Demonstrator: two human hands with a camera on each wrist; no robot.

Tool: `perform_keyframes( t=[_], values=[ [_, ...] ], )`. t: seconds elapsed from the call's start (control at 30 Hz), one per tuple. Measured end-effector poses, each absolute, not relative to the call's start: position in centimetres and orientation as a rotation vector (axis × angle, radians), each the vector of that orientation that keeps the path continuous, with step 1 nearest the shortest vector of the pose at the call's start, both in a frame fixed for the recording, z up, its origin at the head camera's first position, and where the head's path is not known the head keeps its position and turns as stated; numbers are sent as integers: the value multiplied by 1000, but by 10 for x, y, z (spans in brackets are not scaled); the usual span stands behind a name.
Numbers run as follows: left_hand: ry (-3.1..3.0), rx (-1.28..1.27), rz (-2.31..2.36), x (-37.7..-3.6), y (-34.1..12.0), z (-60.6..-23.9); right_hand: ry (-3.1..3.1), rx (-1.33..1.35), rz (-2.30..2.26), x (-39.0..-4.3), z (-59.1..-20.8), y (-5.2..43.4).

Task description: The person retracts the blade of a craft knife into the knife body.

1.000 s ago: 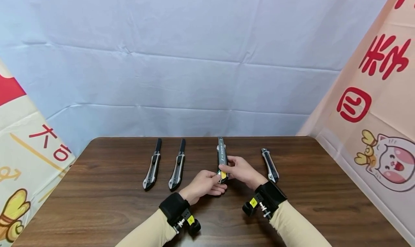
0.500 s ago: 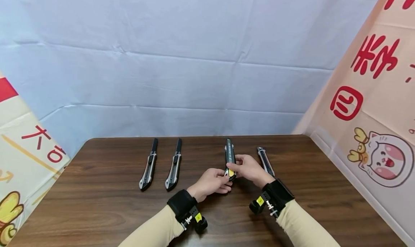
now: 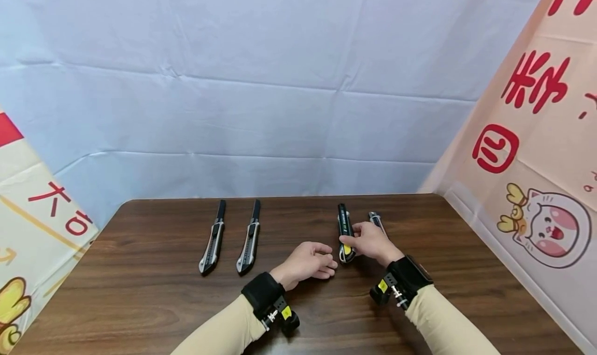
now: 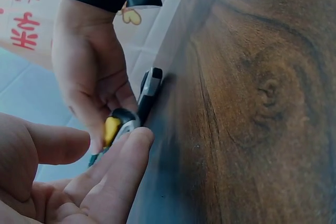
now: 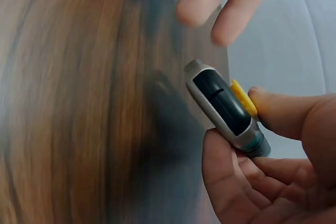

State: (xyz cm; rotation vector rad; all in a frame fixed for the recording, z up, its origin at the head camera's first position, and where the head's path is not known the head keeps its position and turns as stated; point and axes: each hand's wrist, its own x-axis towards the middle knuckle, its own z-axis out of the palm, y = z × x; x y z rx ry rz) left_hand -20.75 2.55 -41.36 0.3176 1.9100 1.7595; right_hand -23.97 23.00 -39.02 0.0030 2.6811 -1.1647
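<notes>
My right hand (image 3: 373, 243) pinches a utility knife (image 3: 344, 230) between thumb and fingers, its dark labelled side facing up and a yellow patch near the bottom end. In the right wrist view its rounded silver-and-black butt end shows above a shadow on the table. My left hand (image 3: 305, 264) is just left of that knife, fingers loosely bent and holding nothing. Behind the right hand lies another utility knife (image 3: 375, 220), its lower part hidden in the head view. Two more silver-and-black utility knives, a left one (image 3: 212, 246) and an inner one (image 3: 249, 246), lie side by side on the left.
The brown wood-grain table (image 3: 140, 303) ends at a far edge against a pale blue cloth (image 3: 261, 96). Printed banners hang at both sides, a left banner (image 3: 28, 189) and a right banner (image 3: 555, 168). Both wrists wear black camera straps.
The right hand has carried the utility knife to the right, toward the rightmost one. The left hand followed a little, and its fingers have let go of the knife's lower end.
</notes>
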Motion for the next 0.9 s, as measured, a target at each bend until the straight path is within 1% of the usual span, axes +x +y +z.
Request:
perform_keyframes(
  t=[0.2, 0.47, 0.9],
  values=[
    [1903, 324, 1760, -207, 22, -414, 2741, 51, -1035, -241, -393, 238],
    [1924, 339, 1782, -204, 19, -411, 2752, 132, -976, -245, -394, 240],
    [1931, 350, 1771, -204, 14, -413, 2794, 173, -832, -244, -390, 238]
  ],
)
